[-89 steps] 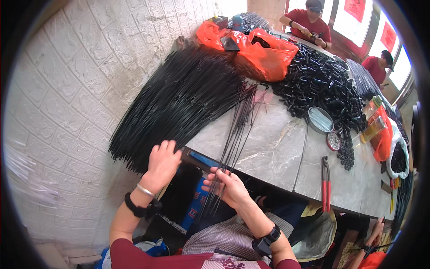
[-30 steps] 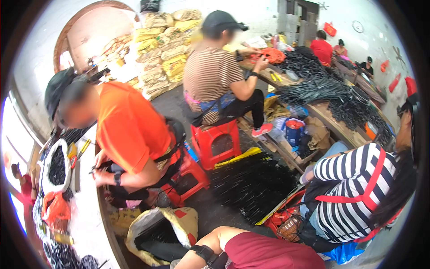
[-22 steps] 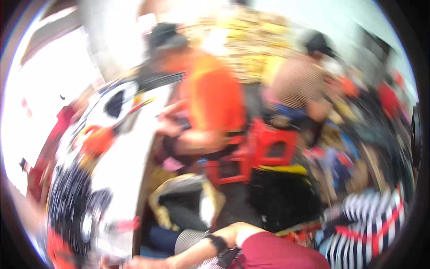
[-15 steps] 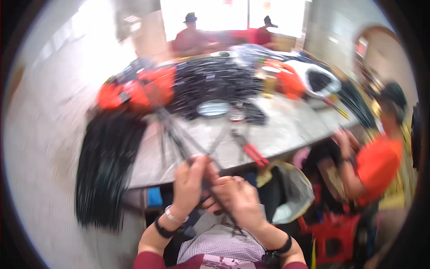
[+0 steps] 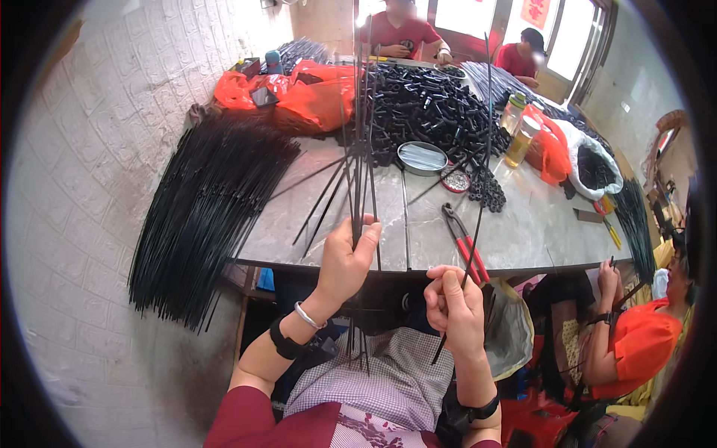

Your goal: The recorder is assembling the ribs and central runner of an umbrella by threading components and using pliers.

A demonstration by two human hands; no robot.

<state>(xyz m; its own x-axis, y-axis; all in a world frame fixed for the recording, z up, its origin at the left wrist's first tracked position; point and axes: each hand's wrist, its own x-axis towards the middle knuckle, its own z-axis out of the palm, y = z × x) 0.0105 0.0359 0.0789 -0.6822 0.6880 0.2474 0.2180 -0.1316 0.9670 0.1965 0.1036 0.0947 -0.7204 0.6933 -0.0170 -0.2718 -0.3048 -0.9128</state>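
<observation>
Black rods (image 5: pixel 361 149) in both hands, orange bags (image 5: pixel 314 93) behind

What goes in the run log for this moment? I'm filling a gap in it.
left hand: grips upright bunch of thin black rods | right hand: holds single black rod | red-handled pliers: on table

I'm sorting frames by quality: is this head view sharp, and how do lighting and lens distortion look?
Head view: sharp, both hands crisp, left hand gripping a bunch of rods, right hand one rod; windows blown out; table edge bows; dark rim.
</observation>
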